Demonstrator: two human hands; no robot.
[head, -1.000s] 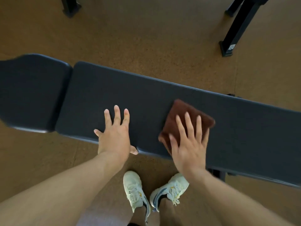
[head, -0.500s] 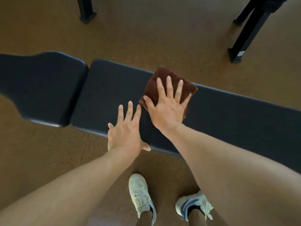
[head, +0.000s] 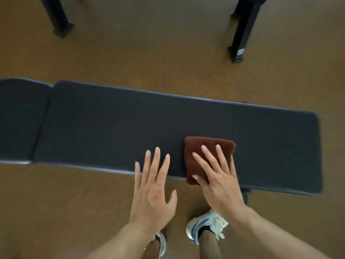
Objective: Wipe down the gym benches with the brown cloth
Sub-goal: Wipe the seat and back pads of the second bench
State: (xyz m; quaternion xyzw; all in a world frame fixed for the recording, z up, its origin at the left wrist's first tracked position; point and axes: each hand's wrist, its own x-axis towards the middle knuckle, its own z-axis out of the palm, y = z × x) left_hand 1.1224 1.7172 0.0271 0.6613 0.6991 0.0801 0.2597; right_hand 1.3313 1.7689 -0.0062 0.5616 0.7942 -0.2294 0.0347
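Observation:
A long black padded gym bench (head: pixel 115 124) runs across the view, with a separate seat pad (head: pixel 20 118) at its left end. A folded brown cloth (head: pixel 196 156) lies on the bench's near edge, right of the middle. My right hand (head: pixel 218 176) presses flat on the cloth with its fingers straight and spread. My left hand (head: pixel 153 186) is to the left of the cloth, fingers straight, its fingertips over the bench's near edge and its palm over the floor.
The floor (head: pixel 149 53) is brown. Black metal legs of other equipment stand at the back left (head: pixel 57 17) and back right (head: pixel 240 32). My feet in white shoes (head: pixel 205 225) are on the floor just in front of the bench.
My right hand has drawn the cloth from the bench's far edge back to the near edge and rightward. My left hand has slid back off the pad toward me.

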